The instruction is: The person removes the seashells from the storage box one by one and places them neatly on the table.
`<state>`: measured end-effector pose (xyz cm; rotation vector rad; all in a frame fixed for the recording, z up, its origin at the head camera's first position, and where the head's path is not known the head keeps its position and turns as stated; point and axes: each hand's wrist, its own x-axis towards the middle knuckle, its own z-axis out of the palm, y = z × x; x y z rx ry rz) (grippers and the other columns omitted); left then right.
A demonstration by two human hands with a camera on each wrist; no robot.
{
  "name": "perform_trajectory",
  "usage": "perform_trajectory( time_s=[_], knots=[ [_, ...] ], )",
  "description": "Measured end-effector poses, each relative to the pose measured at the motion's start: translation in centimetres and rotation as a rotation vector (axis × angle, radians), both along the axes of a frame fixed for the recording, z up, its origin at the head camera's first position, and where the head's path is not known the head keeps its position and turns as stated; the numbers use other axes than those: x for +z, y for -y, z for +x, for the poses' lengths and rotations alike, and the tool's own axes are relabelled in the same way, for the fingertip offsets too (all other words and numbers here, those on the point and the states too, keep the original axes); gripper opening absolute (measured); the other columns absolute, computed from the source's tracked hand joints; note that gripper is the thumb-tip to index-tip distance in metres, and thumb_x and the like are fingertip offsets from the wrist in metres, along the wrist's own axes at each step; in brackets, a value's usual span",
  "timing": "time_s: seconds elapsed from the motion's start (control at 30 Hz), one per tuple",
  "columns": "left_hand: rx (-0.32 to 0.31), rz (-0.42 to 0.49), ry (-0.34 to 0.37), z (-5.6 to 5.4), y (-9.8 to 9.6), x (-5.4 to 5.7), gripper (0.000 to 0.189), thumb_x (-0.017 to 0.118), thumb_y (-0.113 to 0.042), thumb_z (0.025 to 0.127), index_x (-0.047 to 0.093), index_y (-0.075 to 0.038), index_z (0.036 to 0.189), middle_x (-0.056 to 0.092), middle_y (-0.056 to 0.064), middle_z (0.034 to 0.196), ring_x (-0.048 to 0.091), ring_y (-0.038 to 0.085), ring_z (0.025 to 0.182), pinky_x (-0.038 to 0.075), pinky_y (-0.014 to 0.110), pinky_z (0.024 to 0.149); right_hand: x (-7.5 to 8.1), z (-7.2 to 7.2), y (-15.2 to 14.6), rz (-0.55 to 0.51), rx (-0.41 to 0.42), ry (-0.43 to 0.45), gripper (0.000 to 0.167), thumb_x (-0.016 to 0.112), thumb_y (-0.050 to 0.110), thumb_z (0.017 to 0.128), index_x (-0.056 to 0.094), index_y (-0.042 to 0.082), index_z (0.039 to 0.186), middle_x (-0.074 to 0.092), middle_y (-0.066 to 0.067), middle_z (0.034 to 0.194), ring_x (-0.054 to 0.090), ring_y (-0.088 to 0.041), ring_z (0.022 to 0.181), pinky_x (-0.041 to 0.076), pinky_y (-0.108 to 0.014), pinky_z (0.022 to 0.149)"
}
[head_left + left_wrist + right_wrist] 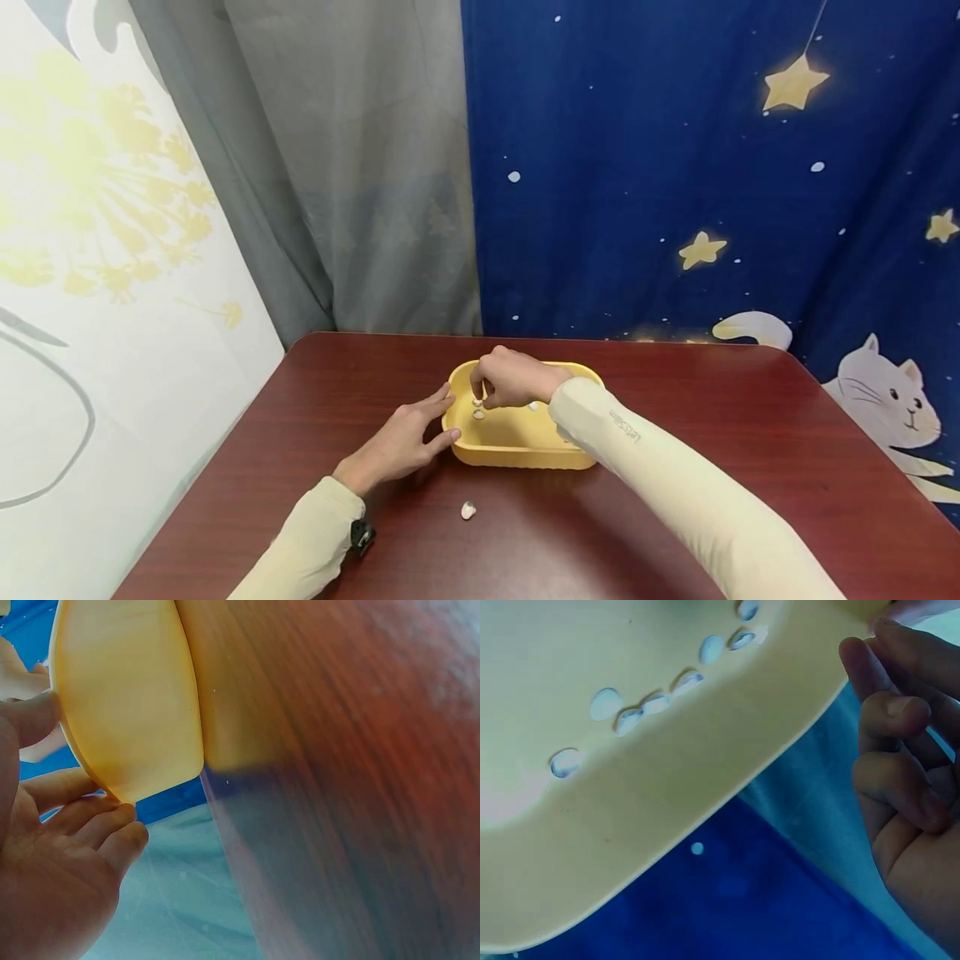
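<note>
A shallow yellow plastic tub (pixel 525 457) with rounded corners stands on the table. My left hand (pixel 397 442) touches its left end, fingers extended along the rim and thumb at the near corner; the left wrist view shows the fingertips against the tub's wall (pixel 131 697). Over the tub's left part, my right hand (pixel 517 377) points down and pinches a small whitish shell (pixel 477 402) between thumb and fingers. Another shell (pixel 478 414) lies just beneath it on the tub's floor. Several pale shells (pixel 656 703) line the inner side in the right wrist view.
One loose shell (pixel 468 510) lies on the dark red table (pixel 690 433), in front of the tub. Grey and blue curtains (pixel 637 167) hang behind the table's far edge. A black band (pixel 362 537) circles the left wrist.
</note>
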<state>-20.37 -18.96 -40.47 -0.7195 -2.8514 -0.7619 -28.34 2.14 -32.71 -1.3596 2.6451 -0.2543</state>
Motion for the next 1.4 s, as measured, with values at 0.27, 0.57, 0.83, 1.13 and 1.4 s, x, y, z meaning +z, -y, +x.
perform_trajectory(
  time_s=[0.27, 0.57, 0.83, 1.13, 1.4],
  knots=[
    [0.003, 0.004, 0.021, 0.3, -0.2, -0.1, 0.062, 0.065, -0.034, 0.098, 0.048, 0.001, 0.147, 0.037, 0.016, 0.161, 0.046, 0.030, 0.144, 0.043, 0.047, 0.115, -1.5, -1.5, 0.1, 0.072, -0.091, -0.018, 0.005, 0.080, 0.010, 0.084, 0.079, 0.012, 0.089, 0.074, 0.000, 0.088, 0.061, -0.011, 0.075, 0.054, -0.025, 0.066],
    [-0.002, 0.001, 0.020, 0.2, -0.3, -0.2, 0.063, 0.064, -0.035, 0.099, 0.047, -0.001, 0.148, 0.035, 0.016, 0.162, 0.045, 0.030, 0.145, 0.043, 0.047, 0.115, -3.4, -3.4, -0.9, 0.121, -0.207, -0.038, 0.013, 0.078, 0.008, 0.083, 0.075, 0.017, 0.075, 0.068, 0.005, 0.077, 0.056, -0.011, 0.068, 0.049, -0.024, 0.058],
    [-0.005, -0.002, 0.001, 0.2, -0.2, -0.2, 0.062, 0.065, -0.034, 0.098, 0.048, 0.000, 0.147, 0.037, 0.017, 0.161, 0.047, 0.030, 0.143, 0.044, 0.047, 0.114, -4.5, -3.6, -0.5, 0.158, -0.218, -0.124, 0.007, 0.075, 0.007, 0.085, 0.078, 0.013, 0.086, 0.072, 0.001, 0.086, 0.059, -0.015, 0.076, 0.054, -0.034, 0.068],
    [-0.010, 0.002, -0.009, 0.2, -0.1, -0.1, 0.062, 0.065, -0.034, 0.098, 0.049, 0.001, 0.147, 0.038, 0.017, 0.160, 0.047, 0.030, 0.143, 0.044, 0.048, 0.114, -5.5, -3.8, -0.2, 0.142, -0.215, -0.180, 0.020, 0.074, 0.006, 0.086, 0.072, 0.014, 0.068, 0.060, 0.003, 0.070, 0.049, -0.015, 0.066, 0.044, -0.030, 0.060],
    [-0.002, -0.005, -0.004, 0.2, 0.0, 0.0, 0.062, 0.065, -0.033, 0.098, 0.049, 0.000, 0.147, 0.038, 0.017, 0.160, 0.047, 0.029, 0.143, 0.044, 0.047, 0.114, -6.1, -4.3, -0.1, 0.139, -0.173, -0.209, 0.018, 0.074, 0.020, 0.091, 0.075, 0.012, 0.075, 0.060, 0.002, 0.070, 0.052, -0.015, 0.066, 0.047, -0.031, 0.061]
  ],
)
